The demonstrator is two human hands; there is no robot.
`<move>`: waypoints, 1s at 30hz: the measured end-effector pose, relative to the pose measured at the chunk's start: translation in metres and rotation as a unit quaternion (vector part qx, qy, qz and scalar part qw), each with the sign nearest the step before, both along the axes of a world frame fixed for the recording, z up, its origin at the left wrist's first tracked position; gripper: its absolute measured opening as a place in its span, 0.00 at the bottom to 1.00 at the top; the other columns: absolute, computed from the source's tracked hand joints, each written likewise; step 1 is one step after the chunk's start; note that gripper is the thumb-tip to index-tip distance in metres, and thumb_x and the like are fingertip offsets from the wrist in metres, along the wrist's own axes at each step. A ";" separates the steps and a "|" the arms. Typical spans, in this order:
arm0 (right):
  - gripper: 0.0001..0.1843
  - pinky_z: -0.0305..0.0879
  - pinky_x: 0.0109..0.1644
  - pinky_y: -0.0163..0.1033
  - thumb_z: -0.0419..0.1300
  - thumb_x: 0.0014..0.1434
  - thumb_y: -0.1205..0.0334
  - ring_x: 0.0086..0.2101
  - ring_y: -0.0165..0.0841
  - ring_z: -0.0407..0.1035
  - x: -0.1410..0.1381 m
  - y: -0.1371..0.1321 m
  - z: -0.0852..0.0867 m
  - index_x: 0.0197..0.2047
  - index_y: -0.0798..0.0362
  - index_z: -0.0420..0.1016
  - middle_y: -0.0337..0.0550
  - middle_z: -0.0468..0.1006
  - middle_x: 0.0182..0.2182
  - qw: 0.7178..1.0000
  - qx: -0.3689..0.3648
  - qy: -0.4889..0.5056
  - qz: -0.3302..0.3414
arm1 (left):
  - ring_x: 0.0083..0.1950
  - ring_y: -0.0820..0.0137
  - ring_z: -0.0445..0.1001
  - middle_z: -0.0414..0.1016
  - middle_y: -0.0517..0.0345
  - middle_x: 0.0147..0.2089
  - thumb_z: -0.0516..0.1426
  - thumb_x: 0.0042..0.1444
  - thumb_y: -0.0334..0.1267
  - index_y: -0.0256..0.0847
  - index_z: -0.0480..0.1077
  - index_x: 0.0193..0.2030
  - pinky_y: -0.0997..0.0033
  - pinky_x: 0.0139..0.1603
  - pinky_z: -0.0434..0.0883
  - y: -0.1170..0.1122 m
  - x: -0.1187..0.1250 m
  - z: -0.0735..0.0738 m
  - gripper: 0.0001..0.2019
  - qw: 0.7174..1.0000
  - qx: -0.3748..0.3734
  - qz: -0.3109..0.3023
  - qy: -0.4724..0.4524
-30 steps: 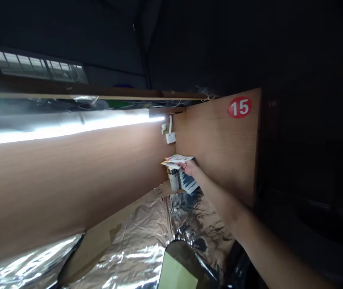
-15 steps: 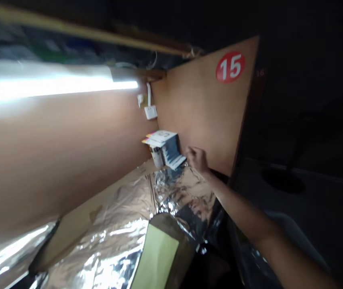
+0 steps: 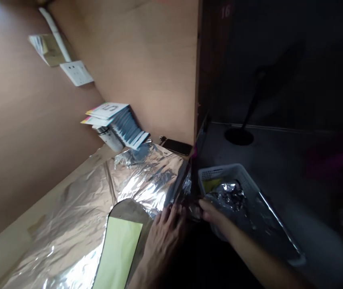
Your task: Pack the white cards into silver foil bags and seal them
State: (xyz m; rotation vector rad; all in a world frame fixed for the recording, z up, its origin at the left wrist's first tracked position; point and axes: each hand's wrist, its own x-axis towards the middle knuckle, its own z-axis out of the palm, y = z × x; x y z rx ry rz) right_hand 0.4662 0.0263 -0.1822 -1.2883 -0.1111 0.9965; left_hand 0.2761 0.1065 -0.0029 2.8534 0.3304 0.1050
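A crinkled silver foil sheet point(image 3: 81, 212) covers the table top. Lying on it is a dark board with a rounded end point(image 3: 127, 206), with a pale yellow paper point(image 3: 119, 249) on top. My left hand point(image 3: 164, 230) rests beside the board at the table's right edge, fingers stretched over the foil. Just right of it, my right hand point(image 3: 209, 210) is closed at the edge, seemingly on a fold of the foil; shadow blurs its fingertips.
A grey plastic basket point(image 3: 240, 172) holding crumpled foil stands below, right of the table. At the far corner are a phone point(image 3: 177, 147), a stack of cards point(image 3: 129, 128) and a white cylindrical container point(image 3: 113, 139). A wooden partition point(image 3: 159, 72) rises behind them.
The view has turned right and downward. My right hand has come back from the foil's far end to its right edge. My left hand has entered view, laid on the foil.
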 end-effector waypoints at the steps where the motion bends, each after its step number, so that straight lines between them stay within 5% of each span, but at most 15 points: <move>1: 0.16 0.73 0.33 0.44 0.74 0.44 0.52 0.24 0.39 0.75 0.004 -0.004 0.002 0.31 0.51 0.76 0.40 0.78 0.22 1.000 0.002 0.020 0.000 | 0.59 0.49 0.74 0.77 0.43 0.61 0.59 0.65 0.32 0.46 0.74 0.62 0.49 0.54 0.76 0.004 0.012 -0.004 0.19 0.997 0.056 -0.025 0.035; 4: 0.17 0.73 0.34 0.41 0.75 0.46 0.52 0.27 0.37 0.76 0.020 -0.023 0.014 0.31 0.53 0.77 0.43 0.80 0.25 0.998 0.019 0.056 0.001 | 0.47 0.56 0.77 0.81 0.48 0.44 0.62 0.63 0.35 0.43 0.80 0.40 0.57 0.44 0.75 0.012 0.026 -0.001 0.04 0.987 0.101 -0.067 0.103; 6: 0.18 0.71 0.35 0.38 0.75 0.48 0.51 0.29 0.34 0.75 0.030 -0.040 0.031 0.34 0.53 0.78 0.42 0.80 0.28 0.997 0.046 0.061 -0.012 | 0.40 0.60 0.76 0.79 0.52 0.38 0.62 0.64 0.35 0.43 0.77 0.32 0.61 0.39 0.72 0.018 0.025 0.009 0.07 0.991 0.072 -0.065 0.095; 11: 0.17 0.59 0.26 0.34 0.74 0.54 0.48 0.22 0.28 0.62 0.049 -0.050 0.112 0.35 0.50 0.75 0.35 0.73 0.25 0.987 0.145 0.000 -0.068 | 0.40 0.63 0.72 0.76 0.57 0.32 0.64 0.64 0.39 0.42 0.72 0.27 0.62 0.43 0.68 0.033 0.018 0.040 0.14 0.994 -0.081 0.041 -0.058; 14: 0.23 0.52 0.23 0.35 0.73 0.55 0.44 0.20 0.27 0.56 0.055 -0.029 0.163 0.27 0.50 0.67 0.32 0.66 0.21 0.982 0.162 -0.054 -0.079 | 0.34 0.69 0.69 0.73 0.58 0.30 0.55 0.71 0.39 0.41 0.68 0.26 0.67 0.38 0.64 0.039 0.017 0.056 0.19 0.982 -0.180 0.032 -0.042; 17: 0.31 0.51 0.24 0.34 0.75 0.52 0.43 0.20 0.27 0.52 0.057 -0.010 0.182 0.22 0.49 0.58 0.31 0.60 0.19 0.972 0.190 -0.083 -0.112 | 0.31 0.72 0.67 0.71 0.60 0.29 0.55 0.69 0.39 0.40 0.67 0.25 0.69 0.34 0.61 0.044 0.013 0.060 0.19 0.968 -0.246 0.052 -0.021; 20: 0.31 0.52 0.25 0.34 0.74 0.52 0.43 0.21 0.27 0.52 0.054 -0.013 0.160 0.23 0.48 0.56 0.31 0.59 0.19 0.966 0.175 -0.105 -0.158 | 0.28 0.73 0.66 0.70 0.62 0.25 0.68 0.55 0.46 0.40 0.67 0.24 0.72 0.30 0.59 0.055 0.006 0.047 0.19 0.910 -0.387 0.138 -0.055; 23: 0.29 0.49 0.24 0.35 0.71 0.54 0.41 0.21 0.28 0.52 0.047 -0.033 0.113 0.24 0.48 0.58 0.31 0.60 0.19 0.966 0.119 -0.127 -0.191 | 0.25 0.75 0.62 0.65 0.64 0.22 0.70 0.50 0.55 0.40 0.64 0.23 0.74 0.27 0.58 0.081 0.001 0.028 0.24 0.826 -0.509 0.208 -0.128; 27: 0.23 0.48 0.24 0.36 0.67 0.55 0.43 0.19 0.29 0.54 0.042 -0.059 0.052 0.23 0.48 0.63 0.32 0.62 0.17 0.975 -0.002 -0.192 -0.111 | 0.25 0.75 0.62 0.67 0.64 0.25 0.63 0.56 0.63 0.40 0.70 0.32 0.74 0.25 0.59 0.138 0.001 0.016 0.25 0.770 -0.485 0.329 -0.252; 30: 0.19 0.50 0.24 0.38 0.61 0.53 0.45 0.18 0.32 0.56 0.048 -0.063 0.023 0.20 0.47 0.64 0.33 0.60 0.14 0.961 -0.096 -0.258 -0.036 | 0.27 0.74 0.66 0.71 0.61 0.28 0.59 0.62 0.61 0.37 0.71 0.36 0.74 0.24 0.60 0.182 0.006 0.017 0.24 0.776 -0.450 0.356 -0.260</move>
